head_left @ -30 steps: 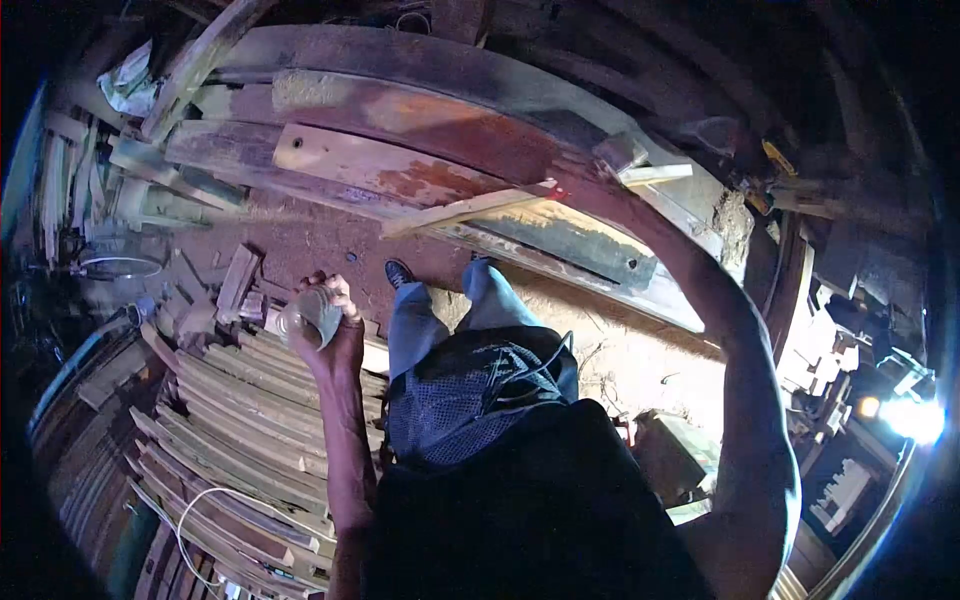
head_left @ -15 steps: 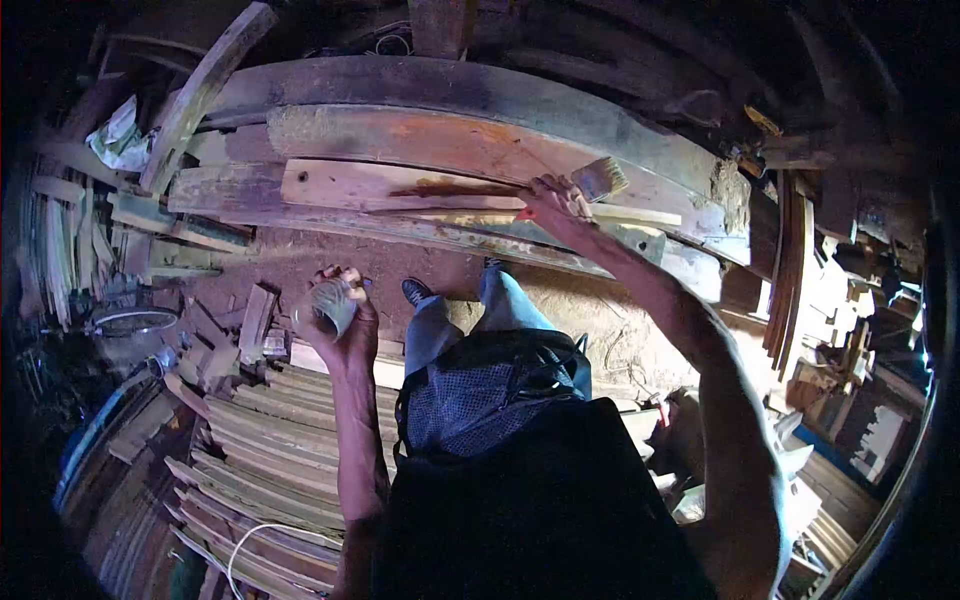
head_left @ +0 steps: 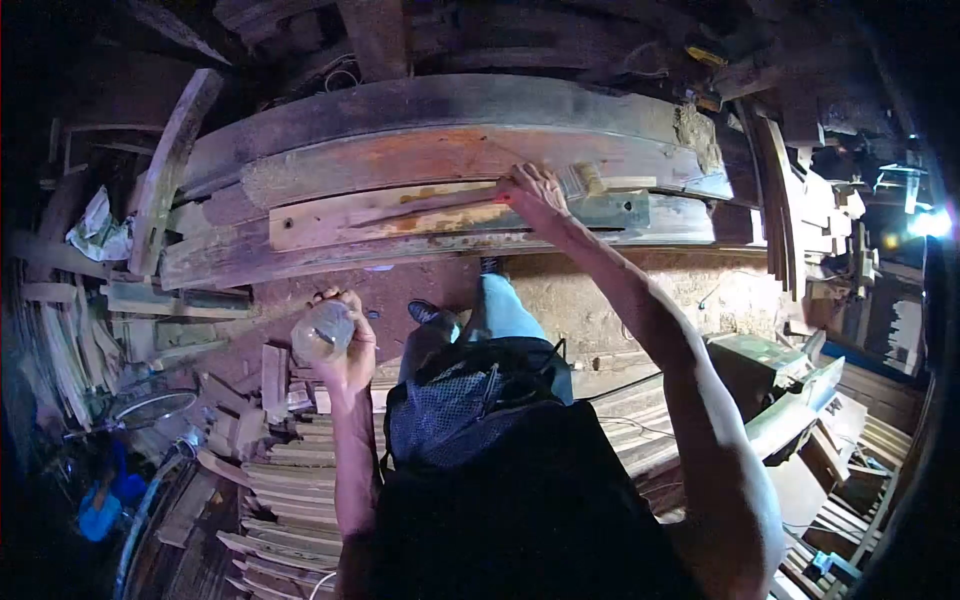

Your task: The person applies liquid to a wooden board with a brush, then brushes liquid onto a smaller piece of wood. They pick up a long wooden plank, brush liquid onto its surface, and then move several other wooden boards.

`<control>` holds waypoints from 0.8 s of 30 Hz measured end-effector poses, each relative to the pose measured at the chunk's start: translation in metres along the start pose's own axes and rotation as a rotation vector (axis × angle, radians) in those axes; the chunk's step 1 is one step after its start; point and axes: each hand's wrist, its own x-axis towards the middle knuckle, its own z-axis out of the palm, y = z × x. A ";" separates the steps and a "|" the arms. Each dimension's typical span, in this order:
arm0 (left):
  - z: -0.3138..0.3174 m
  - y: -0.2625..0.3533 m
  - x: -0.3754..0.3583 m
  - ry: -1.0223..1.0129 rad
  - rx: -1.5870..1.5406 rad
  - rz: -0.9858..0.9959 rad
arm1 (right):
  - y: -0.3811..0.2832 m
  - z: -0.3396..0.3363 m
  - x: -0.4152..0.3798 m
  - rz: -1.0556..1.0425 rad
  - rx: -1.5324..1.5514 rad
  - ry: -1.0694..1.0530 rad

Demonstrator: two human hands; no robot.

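Observation:
My right hand (head_left: 535,192) grips a wide paintbrush (head_left: 580,181) over a pale plank (head_left: 295,230). Its bristles point to the right, and a bit of red shows at the left side of the fingers. Brown wet-looking patches and a long dark streak run along the plank, which has a round hole near each end. My left hand (head_left: 350,345) is wrapped round a clear, rounded container (head_left: 322,332), held lower left, away from the wood. What is inside the container is hard to make out.
Thick wooden beams (head_left: 400,105) lie under and behind the plank. A slanting post (head_left: 175,170) stands at left beside a crumpled white bag (head_left: 100,230). Stacked slats (head_left: 290,505) lie below, near my legs. A bright lamp (head_left: 932,222) shines at far right.
The view has shifted, so the plank sits lower in it. My right hand with the paintbrush has moved toward the plank's far edge. The container in my left hand has turned.

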 end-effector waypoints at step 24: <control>-0.007 0.016 0.021 0.267 0.364 0.054 | -0.091 -0.191 0.008 0.317 0.590 0.184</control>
